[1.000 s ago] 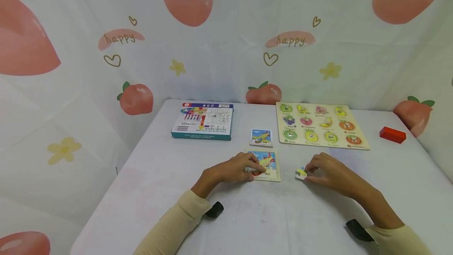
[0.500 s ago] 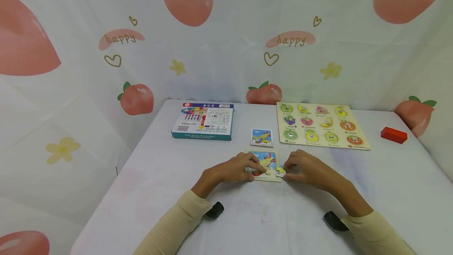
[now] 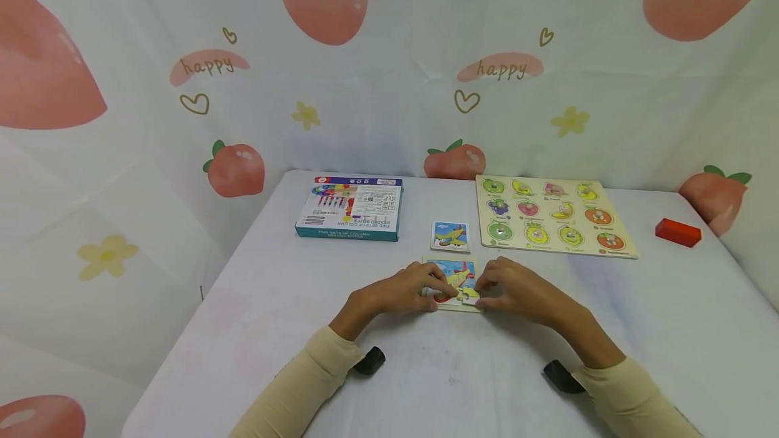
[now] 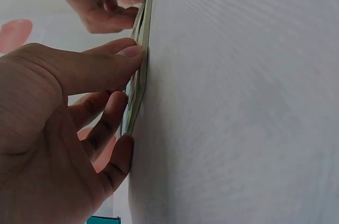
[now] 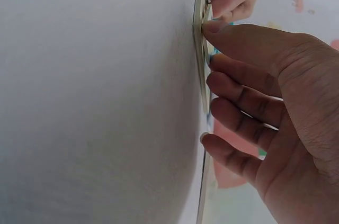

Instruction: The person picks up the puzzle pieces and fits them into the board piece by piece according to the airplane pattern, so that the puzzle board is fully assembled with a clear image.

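A small wooden jigsaw puzzle (image 3: 450,268) with an airplane picture lies in its tray (image 3: 462,309) on the table. My right hand (image 3: 517,289) pinches a yellow-and-white puzzle piece (image 3: 469,295) between thumb and fingers, over the lower right corner of the tray. Its other fingers spread loosely in the right wrist view. At the lower left of the tray, my left hand (image 3: 404,293) holds another puzzle piece (image 3: 443,299) with thumb and index finger, partly hidden under the fingers. The left little finger touches the tray's edge in the left wrist view.
Just behind the tray lies a small airplane picture puzzle (image 3: 450,236). A fruit peg board (image 3: 554,215) sits at the back right, with a red block (image 3: 678,232) further right. A flat boxed set (image 3: 349,208) lies at the back left. A printed cloth (image 3: 389,86) hangs behind.
My right hand has moved left with its puzzle piece, from the table beside the tray onto the tray's lower right corner. The left hand has stayed in place.
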`<state>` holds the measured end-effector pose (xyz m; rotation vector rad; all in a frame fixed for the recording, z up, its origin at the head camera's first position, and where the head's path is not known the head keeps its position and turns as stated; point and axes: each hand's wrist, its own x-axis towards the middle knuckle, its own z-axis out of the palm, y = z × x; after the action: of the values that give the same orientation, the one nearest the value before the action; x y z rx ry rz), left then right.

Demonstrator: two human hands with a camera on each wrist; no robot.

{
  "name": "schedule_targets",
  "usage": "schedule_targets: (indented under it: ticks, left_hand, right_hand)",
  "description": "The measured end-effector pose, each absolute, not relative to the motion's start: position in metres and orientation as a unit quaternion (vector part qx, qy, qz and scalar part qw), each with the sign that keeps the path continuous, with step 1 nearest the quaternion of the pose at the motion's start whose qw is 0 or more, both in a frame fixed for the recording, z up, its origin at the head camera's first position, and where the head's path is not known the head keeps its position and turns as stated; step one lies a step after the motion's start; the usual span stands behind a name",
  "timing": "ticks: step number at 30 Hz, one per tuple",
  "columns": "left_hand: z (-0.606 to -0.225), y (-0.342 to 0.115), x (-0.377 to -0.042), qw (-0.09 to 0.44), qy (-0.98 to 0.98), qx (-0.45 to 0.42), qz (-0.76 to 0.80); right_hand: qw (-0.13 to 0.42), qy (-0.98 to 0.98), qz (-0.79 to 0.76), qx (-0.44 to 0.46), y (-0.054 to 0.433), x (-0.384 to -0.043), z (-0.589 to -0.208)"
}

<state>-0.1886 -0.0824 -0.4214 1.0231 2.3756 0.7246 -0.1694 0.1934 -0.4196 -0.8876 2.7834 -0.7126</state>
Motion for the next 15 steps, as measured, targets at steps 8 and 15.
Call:
schedule_targets:
  ticks: [8,15]
  left_hand:
    - [-0.4224,-0.083,-0.1884,0.231,0.862,0.361,0.271]
    - [-0.4211,-0.0825,-0.1872,0.232,0.862,0.358,0.274]
  right_hand:
    - [0.073,0.92,-0.244,-0.298,0.1931,-0.17,-0.4222]
    - [0.072,0.915,-0.25,-0.308,0.1937,-0.1707,-0.4234]
